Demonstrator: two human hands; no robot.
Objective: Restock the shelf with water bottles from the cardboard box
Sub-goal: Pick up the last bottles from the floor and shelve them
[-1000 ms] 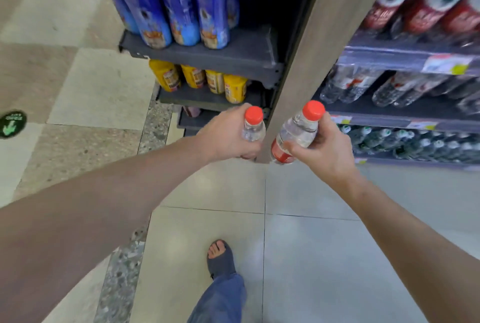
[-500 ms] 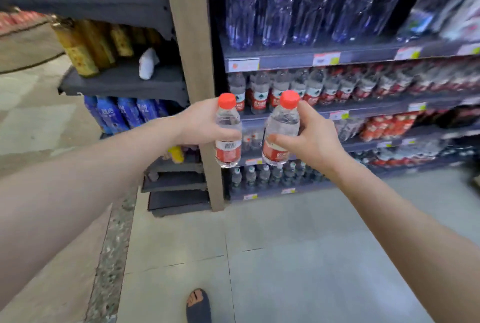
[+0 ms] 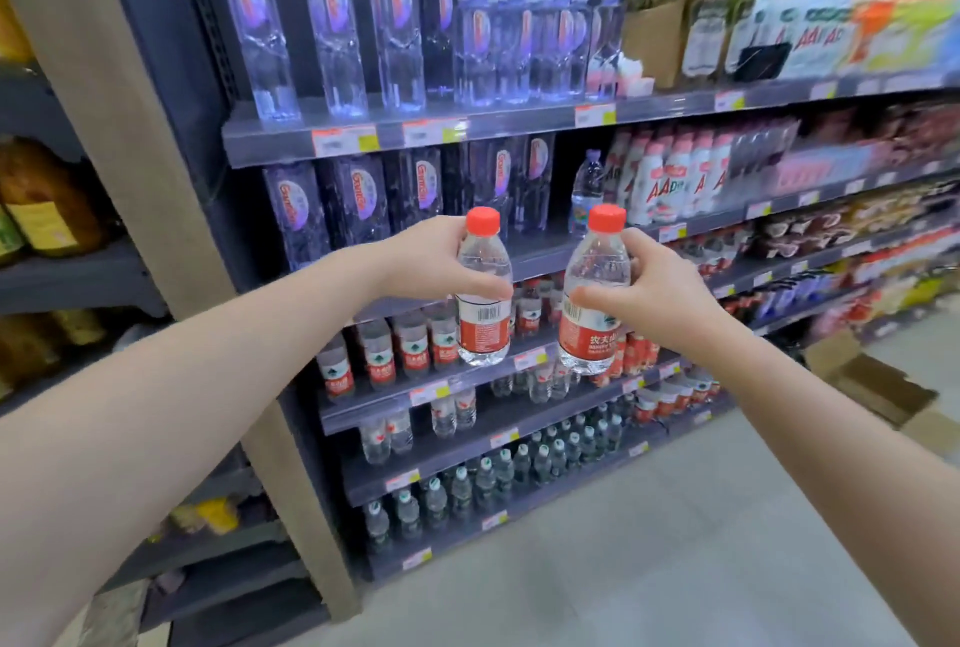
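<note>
**While both hands hold bottles up before the shelf**

While the left hand grips the left bottle with its thumb laid across the front just above the label and its fingers curled round the far side, the right hand holds the right bottle in much the same way, thumb pressed on the clear plastic above the label and fingers wrapped round the shoulder. Both bottles are upright, red-capped and red-labelled, side by side but apart, and held in the air in front of the shelf without touching it.

Behind them, at about label height, a row of red-labelled bottles of the same kind stands on one tier. Tall clear bottles fill the top two tiers on the left, and green-capped bottles line the lowest tier. Price tags run along the rail edges.

Off to the right, on the pale floor, lies the cardboard box with its flaps open; its contents cannot be made out. The products further right are too blurred to tell apart.
</note>
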